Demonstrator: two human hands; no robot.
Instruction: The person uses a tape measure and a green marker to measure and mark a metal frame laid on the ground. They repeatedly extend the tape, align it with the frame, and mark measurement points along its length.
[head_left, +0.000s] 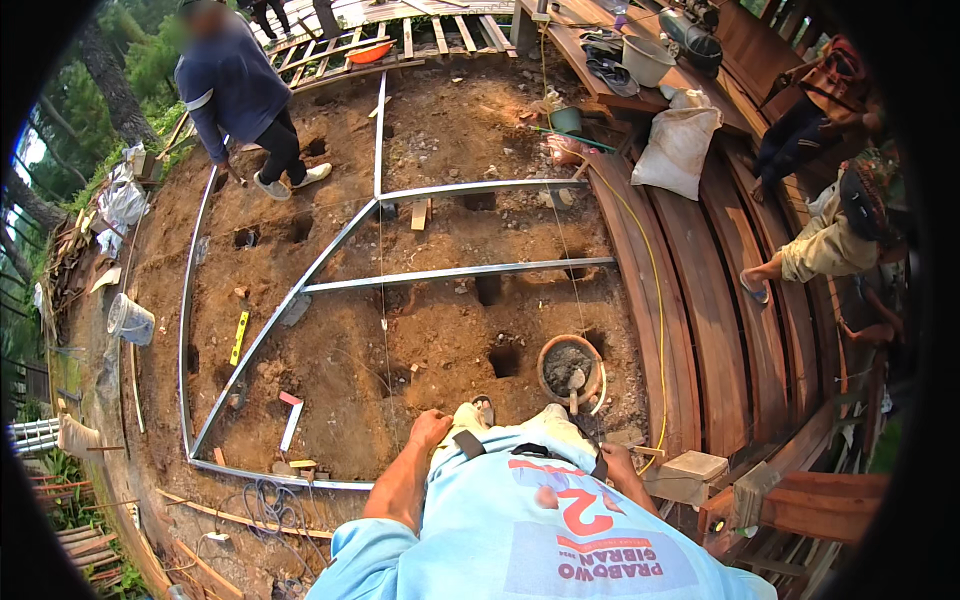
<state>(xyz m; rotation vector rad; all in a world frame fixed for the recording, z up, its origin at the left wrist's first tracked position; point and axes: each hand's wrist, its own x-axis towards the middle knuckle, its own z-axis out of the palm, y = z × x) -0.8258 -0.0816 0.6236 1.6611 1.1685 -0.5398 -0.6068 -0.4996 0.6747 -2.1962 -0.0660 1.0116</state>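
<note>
My left hand (431, 428) rests against my left thigh, with its fingers bent and partly hidden by the trouser leg. My right hand (618, 459) hangs by my right hip, its fingers only partly visible. Close to its right is a short wooden stick (649, 451). Ahead of my right leg stands a round tub (550, 355) of grey mortar (562, 366). A trowel (575, 380) lies in the mortar, its handle towards me. Dug holes, one a square hole (504, 361), open in the brown soil before me. A taut string (385, 322) runs over the ground.
Metal channels (457, 276) form a frame across the soil. A yellow spirit level (239, 338) and a carpenter's square (291, 425) lie left. A yellow hose (654, 277) crosses wooden planks (686, 277) at right. One person (236, 90) stands far left; others sit at right.
</note>
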